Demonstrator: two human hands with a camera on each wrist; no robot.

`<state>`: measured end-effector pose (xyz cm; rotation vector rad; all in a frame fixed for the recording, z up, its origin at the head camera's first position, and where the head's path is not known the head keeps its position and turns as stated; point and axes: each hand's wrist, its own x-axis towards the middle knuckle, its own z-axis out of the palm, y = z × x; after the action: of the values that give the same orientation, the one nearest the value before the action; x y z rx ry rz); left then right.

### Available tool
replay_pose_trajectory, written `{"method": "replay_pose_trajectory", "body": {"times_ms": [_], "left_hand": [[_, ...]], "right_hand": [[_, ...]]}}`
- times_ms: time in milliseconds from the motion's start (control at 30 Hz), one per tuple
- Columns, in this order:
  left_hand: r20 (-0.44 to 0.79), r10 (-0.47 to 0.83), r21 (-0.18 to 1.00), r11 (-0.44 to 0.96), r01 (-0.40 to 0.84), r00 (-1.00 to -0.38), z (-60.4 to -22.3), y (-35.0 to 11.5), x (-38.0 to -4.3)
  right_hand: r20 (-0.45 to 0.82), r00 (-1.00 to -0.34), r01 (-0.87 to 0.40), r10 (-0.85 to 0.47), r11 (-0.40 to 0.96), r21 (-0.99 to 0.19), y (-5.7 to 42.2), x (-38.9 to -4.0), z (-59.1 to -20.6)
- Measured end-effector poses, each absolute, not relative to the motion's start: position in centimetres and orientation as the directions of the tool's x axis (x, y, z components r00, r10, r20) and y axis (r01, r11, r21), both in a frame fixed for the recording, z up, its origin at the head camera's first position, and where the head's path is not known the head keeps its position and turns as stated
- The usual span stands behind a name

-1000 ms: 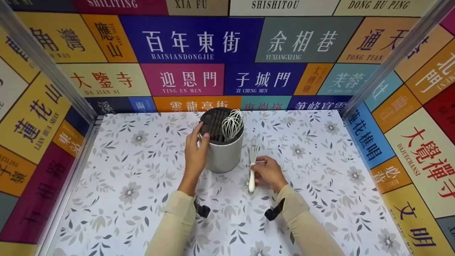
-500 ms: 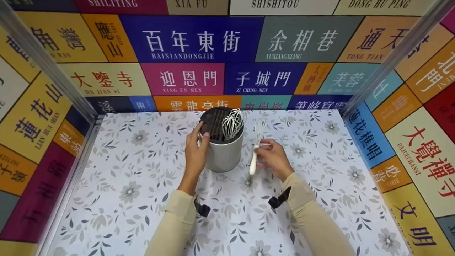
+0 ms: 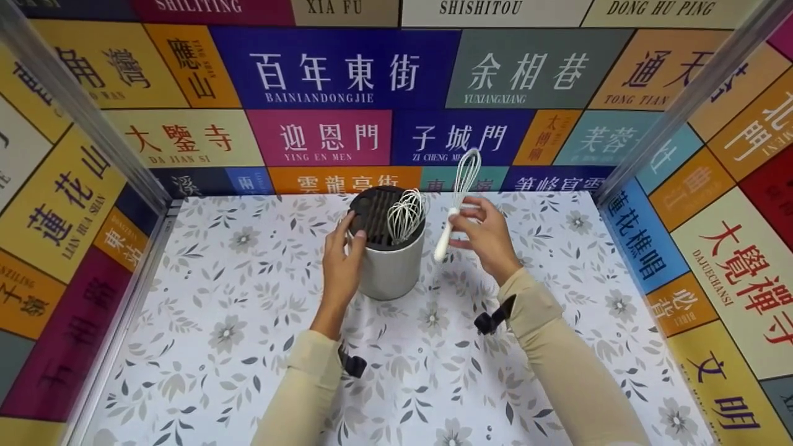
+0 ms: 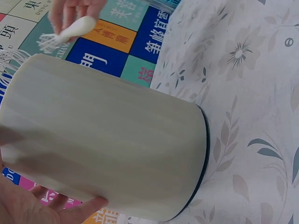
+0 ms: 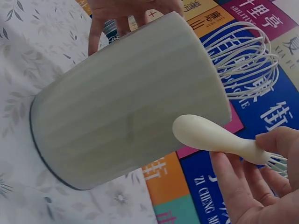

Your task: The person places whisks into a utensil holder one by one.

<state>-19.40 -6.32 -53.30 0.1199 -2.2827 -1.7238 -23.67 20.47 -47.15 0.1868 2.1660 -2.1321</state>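
Observation:
A pale grey cylindrical utensil holder with a black slotted top stands upright on the table. One whisk stands in it, its white wire loops above the top and its handle hidden. My left hand rests against the holder's left side, fingers fairly straight and touching near the rim. My right hand pinches a smaller whisk between thumb and fingers, where handle meets wires. This whisk is in the air right of the holder, wires up and handle pointing down, apart from the holder in the right wrist view.
A white tablecloth with grey flowers and leaves covers the table. Colourful panels with printed characters stand behind and at both sides. Clear upright edges join them at the back corners. Black wrist straps sit on both arms.
My right hand has lifted the smaller whisk from beside the holder, up and away towards the back. My left hand and the holder have stayed in place.

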Motion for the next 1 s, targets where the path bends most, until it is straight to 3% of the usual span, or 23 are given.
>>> {"method": "replay_pose_trajectory", "body": {"times_ms": [533, 1000], "left_hand": [[0.170, -0.232, 0.953, 0.286, 0.100, -0.958, -53.3, -6.4, -19.4], [0.172, -0.230, 0.954, 0.281, 0.104, -0.958, -53.3, -6.4, -19.4]], "right_hand": [[0.214, -0.975, -0.213, 0.067, 0.025, -0.977, 17.3, -26.4, -42.0], [0.221, -0.973, -0.226, -0.065, 0.087, -0.970, 15.3, -26.6, -43.7]]}}
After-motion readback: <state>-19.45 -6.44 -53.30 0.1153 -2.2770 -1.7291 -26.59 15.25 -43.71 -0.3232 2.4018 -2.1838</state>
